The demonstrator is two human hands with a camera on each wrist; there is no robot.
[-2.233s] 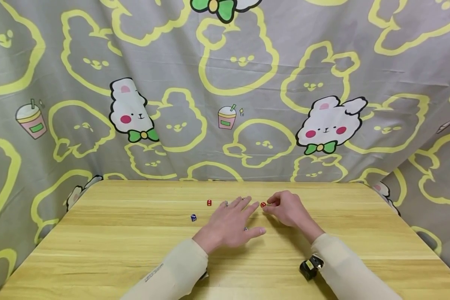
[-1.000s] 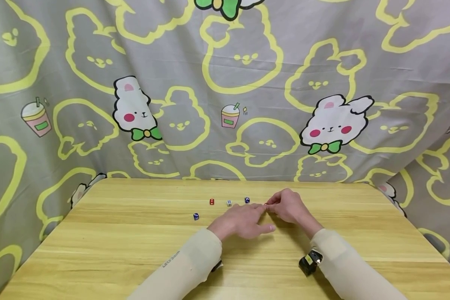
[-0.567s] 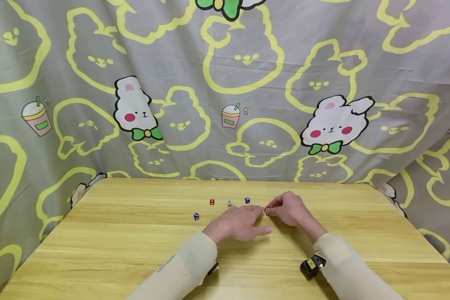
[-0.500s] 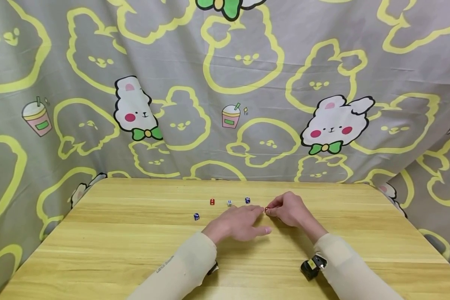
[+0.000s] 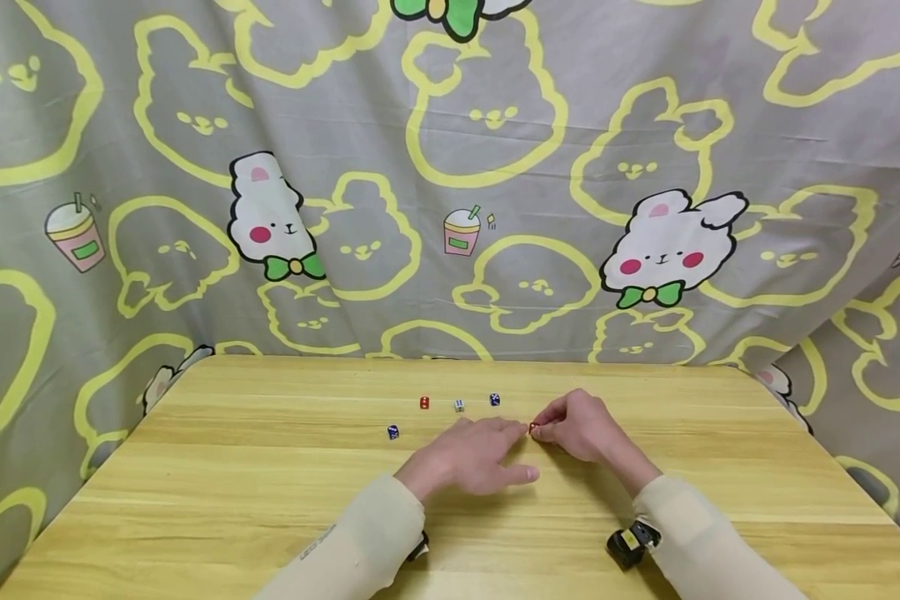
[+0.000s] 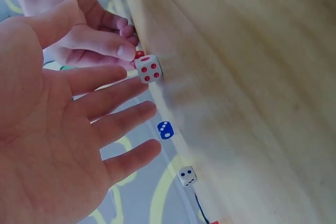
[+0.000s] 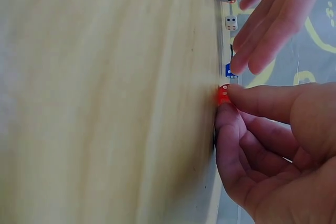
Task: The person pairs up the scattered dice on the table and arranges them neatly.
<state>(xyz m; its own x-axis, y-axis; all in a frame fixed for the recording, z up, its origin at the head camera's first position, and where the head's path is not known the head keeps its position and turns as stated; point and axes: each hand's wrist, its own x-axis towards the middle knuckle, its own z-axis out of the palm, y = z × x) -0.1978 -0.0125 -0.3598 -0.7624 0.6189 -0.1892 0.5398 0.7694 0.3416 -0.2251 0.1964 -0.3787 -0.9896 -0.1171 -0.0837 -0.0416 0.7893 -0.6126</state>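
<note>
My right hand (image 5: 581, 425) pinches a red die (image 5: 533, 427) between thumb and fingers, low over the table. The right wrist view shows white pips on this red die (image 7: 224, 94). Flat and straight-fingered, my left hand (image 5: 471, 458) lies just left of it, fingertips pointing at the die. A white die with red pips (image 6: 149, 68) appears by the left fingertips in the left wrist view; the head view hides it behind the hand. Beyond the left hand stand a blue die (image 5: 495, 400), a white die (image 5: 459, 406) and another red die (image 5: 424, 402), spaced in a row.
A second blue die (image 5: 393, 432) sits nearer and further left on the wooden table (image 5: 232, 467). A patterned curtain (image 5: 375, 125) hangs along the table's far edge. Black wrist cameras (image 5: 626, 546) stick out below the sleeves.
The right hand has brought the red die slightly towards me. My left hand has drawn back and turned to the right, uncovering the white and blue dice in the row.
</note>
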